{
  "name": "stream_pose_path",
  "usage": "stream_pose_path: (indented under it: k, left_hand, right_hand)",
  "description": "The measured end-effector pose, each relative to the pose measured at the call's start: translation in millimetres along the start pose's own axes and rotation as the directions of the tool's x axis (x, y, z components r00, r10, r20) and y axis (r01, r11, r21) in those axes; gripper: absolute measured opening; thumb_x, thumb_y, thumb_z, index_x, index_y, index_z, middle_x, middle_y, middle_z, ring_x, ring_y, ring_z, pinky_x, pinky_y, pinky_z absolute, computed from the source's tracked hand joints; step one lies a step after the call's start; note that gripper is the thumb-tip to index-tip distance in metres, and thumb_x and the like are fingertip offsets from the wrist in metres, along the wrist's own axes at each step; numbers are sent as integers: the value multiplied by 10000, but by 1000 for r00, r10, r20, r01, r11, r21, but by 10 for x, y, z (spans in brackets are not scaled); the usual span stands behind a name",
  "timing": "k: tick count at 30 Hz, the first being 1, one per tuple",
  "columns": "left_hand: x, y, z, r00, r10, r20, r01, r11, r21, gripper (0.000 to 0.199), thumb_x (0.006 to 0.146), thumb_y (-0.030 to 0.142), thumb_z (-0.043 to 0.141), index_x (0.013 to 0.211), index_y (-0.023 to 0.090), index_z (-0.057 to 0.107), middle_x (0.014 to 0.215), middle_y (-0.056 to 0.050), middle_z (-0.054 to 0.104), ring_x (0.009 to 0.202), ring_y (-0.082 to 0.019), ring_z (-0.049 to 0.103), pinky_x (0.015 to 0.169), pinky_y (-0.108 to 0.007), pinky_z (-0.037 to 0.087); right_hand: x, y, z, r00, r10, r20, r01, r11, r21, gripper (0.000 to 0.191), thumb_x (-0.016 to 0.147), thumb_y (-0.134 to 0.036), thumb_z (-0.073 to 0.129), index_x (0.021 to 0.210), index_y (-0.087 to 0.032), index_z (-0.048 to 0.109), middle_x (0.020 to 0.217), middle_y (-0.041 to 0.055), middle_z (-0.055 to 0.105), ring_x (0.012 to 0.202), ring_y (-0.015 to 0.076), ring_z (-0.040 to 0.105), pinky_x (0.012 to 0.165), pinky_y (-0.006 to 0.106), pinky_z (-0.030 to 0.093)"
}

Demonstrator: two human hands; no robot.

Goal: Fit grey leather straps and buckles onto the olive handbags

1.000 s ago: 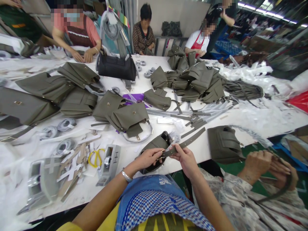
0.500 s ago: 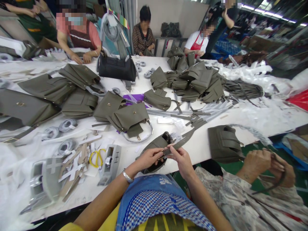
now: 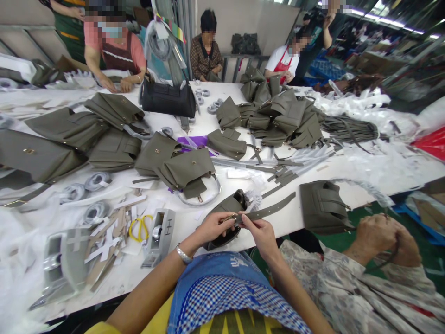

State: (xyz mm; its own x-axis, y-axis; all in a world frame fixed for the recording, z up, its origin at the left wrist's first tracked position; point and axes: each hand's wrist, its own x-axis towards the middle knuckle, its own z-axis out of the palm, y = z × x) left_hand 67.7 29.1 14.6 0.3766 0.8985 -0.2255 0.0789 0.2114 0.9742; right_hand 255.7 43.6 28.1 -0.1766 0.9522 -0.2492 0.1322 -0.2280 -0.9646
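Strap (image 3: 276,208): near end over the open bag (image 3: 227,204), free end to that bag's right | left hand (image 3: 217,226), right hand (image 3: 260,233): fingers pinched on strap above the bag's mouth | advice: brace left, guide right in small moves, strap flat, untwisted

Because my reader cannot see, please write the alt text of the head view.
A person's left hand and right hand hold an olive strap by an open olive bag on a white table; more bags lie beyond.
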Motion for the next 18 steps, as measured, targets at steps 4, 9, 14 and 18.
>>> stream_pose_path:
  k: [4,9,14,18]
  left_hand:
    - [2,-16,-23,999,-41,35,42,999,-3,481,881,509,510,1185,162,645,800,-34,639,495,-65,442,490,-195,338]
    - [7,-7,-37,997,-42,70,48,995,-85,472,889,503,507,1222,190,624,826,-39,655,538,-77,463,534,-205,368]
    - [0,14,-42,995,-43,85,51,994,-94,488,891,517,499,1210,173,631,821,-47,657,539,-82,461,530,-211,356]
    - [-11,33,-71,993,-36,110,45,996,-82,498,885,528,502,1191,162,647,802,-43,651,519,-77,449,517,-209,338]
  right_hand:
    - [3,-35,-16,994,-111,3,109,978,-176,253,802,-415,675,960,-243,773,976,42,753,896,265,696,835,386,566]
    - [27,-58,-30,992,-126,10,125,965,-230,243,826,-414,646,961,-255,771,992,31,751,860,255,704,810,369,565]
    - [36,-46,-18,994,-114,0,112,978,-174,264,817,-424,653,970,-242,767,1000,34,750,857,252,707,814,367,570]
    - [47,-35,-17,994,-105,1,103,980,-172,251,812,-422,658,936,-238,774,993,32,752,846,247,709,807,357,570]
